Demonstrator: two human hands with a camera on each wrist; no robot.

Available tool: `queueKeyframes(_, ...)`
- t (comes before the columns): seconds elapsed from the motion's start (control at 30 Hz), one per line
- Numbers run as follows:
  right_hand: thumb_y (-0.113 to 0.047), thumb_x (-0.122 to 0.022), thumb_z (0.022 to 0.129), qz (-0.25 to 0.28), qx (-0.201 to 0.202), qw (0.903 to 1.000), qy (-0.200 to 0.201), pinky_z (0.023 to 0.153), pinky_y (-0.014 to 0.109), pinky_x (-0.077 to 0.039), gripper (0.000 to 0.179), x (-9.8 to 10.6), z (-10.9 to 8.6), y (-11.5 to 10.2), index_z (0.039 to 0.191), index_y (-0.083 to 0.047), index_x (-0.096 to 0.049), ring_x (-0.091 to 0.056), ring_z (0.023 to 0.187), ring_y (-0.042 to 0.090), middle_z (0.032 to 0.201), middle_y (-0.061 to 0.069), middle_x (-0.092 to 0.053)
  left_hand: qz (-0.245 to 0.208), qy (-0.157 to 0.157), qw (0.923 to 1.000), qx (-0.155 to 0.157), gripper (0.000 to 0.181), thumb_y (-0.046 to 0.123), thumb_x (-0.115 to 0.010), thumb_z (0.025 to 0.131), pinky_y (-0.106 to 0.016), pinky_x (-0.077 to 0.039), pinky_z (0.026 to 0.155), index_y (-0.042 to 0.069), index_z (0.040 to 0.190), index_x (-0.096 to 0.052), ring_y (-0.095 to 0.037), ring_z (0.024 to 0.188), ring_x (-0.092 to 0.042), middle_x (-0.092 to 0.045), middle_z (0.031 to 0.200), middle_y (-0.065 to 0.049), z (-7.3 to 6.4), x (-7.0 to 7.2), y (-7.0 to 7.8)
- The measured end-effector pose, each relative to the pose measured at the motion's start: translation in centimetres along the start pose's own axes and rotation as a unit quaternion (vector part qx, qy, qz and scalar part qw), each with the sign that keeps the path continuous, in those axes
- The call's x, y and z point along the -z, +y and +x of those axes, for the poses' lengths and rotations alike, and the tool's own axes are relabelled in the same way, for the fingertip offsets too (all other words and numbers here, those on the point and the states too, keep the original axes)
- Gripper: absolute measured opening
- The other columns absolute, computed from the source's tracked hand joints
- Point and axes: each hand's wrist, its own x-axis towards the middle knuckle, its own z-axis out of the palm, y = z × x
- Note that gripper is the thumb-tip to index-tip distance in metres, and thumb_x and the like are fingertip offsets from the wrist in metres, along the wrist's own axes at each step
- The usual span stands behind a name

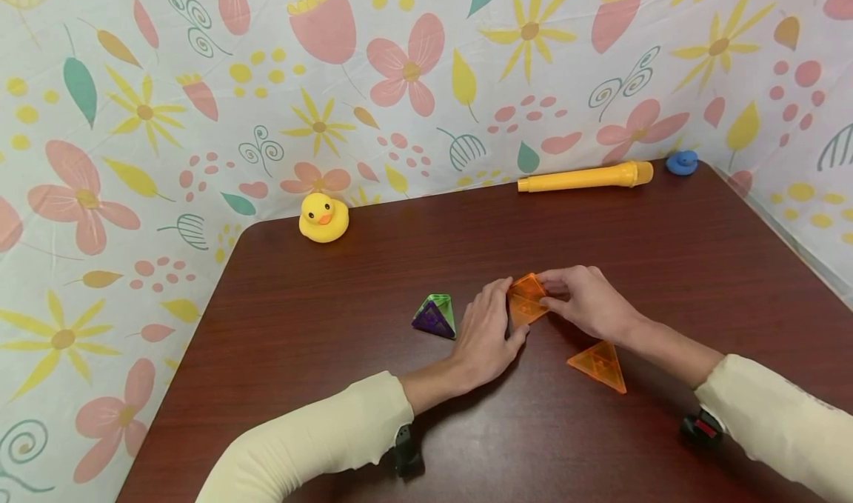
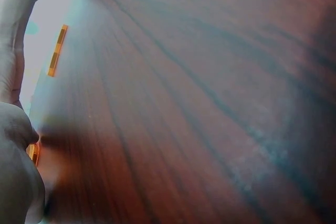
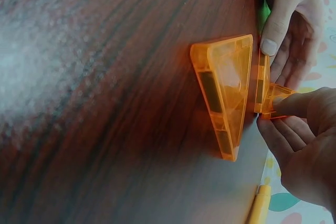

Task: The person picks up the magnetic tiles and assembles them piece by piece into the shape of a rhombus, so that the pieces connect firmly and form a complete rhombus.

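Two orange translucent triangular magnetic tiles meet in front of me: one lies low on the table [image 3: 261, 85], the other [image 1: 529, 287] tilts up from it. My right hand [image 1: 589, 301] pinches the raised tile between thumb and fingers from the right. On the left side, my left hand [image 1: 486, 332] holds the low tile, thumb at its near corner and fingers along its far edge. Nearer me, a third orange triangular tile [image 1: 601, 367] lies apart on the table. Just left of my left hand stands a small pyramid of purple and green triangular tiles [image 1: 436, 316].
Along the back of the brown table [image 1: 320, 384] are a yellow rubber duck [image 1: 323, 219], a yellow toy microphone [image 1: 583, 178] and a small blue duck [image 1: 682, 163]. A flower-patterned cloth [image 1: 253, 95] hangs behind the table and along its right side.
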Motion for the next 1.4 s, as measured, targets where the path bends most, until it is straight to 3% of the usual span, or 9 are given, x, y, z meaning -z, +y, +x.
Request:
queueKeyframes(1.13, 0.007, -0.076, 0.094, 0.007, 0.005, 0.9997, 0.024, 0.084, 0.044, -0.062, 0.034, 0.4, -0.3, 0.1, 0.128, 0.006, -0.072, -0.076, 0.105, 0.034, 0.116, 0.020, -0.077, 0.000, 0.005, 1.0000, -0.006, 0.074, 0.030, -0.080, 0.098, -0.041, -0.049, 0.109, 0.002, 0.156, -0.043, -0.025, 0.133, -0.056, -0.051, 0.154, -0.012, 0.1, 0.0, -0.1)
queueKeyframes(1.4, 0.004, -0.079, 0.093, -0.004, 0.015, 0.9995, 0.027, 0.088, 0.049, -0.061, 0.037, 1.0, -0.8, 0.1, 0.129, 0.001, -0.073, -0.075, 0.107, 0.031, 0.119, 0.016, -0.077, -0.003, 0.004, 1.0000, -0.005, 0.074, 0.030, -0.079, 0.098, -0.041, -0.048, 0.110, 0.002, 0.156, -0.043, -0.026, 0.134, -0.056, -0.051, 0.154, -0.012, 0.1, 0.0, -0.1)
